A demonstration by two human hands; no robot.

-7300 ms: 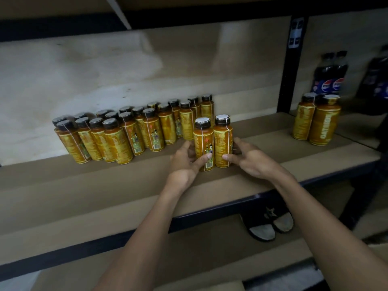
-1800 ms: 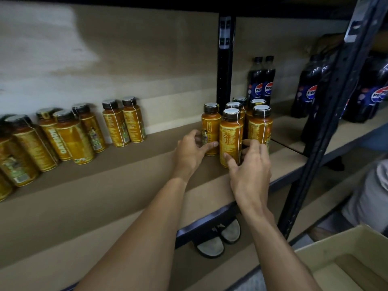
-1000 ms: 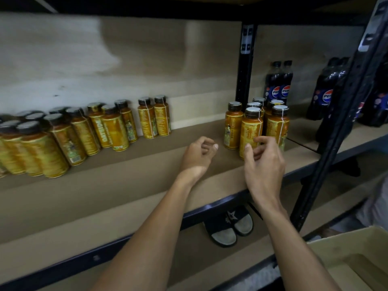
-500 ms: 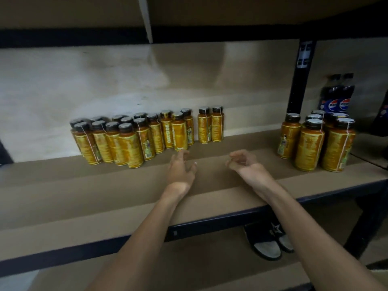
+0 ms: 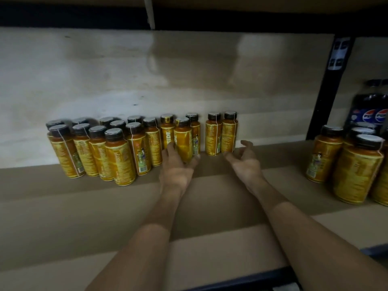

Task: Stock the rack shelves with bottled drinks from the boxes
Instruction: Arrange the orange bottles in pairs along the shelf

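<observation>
Head view is a bit blurry, but here's the layout: the brown shelf (image 5: 210, 217) has a big bunch of yellow-label bottles (image 5: 119, 156) with dark caps packed a few rows deep on the left, up against the pale back board (image 5: 147, 80). Just right of that bunch there's a little gap, then a pair of the same bottles (image 5: 214, 135) standing upright side by side at the back. The left hand (image 5: 176, 169) is right at the front bottle (image 5: 183, 139) on the bunch's right end, with its fingers (image 5: 170, 148) fairly straight and spread apart. They lie against the lower left of the label while the thumb sticks out on the other side, so it's not clamped on it. The right hand (image 5: 246, 164) hovers low over the shelf just in front of the pair, palm turned inward, its fingers (image 5: 245, 143) loosely curled and apart, holding nothing. Well off to the right is another group of yellow bottles (image 5: 357, 171) near the shelf's front. Behind those, past the black upright (image 5: 327, 91), stand a couple of dark Pepsi bottles (image 5: 369, 114).
</observation>
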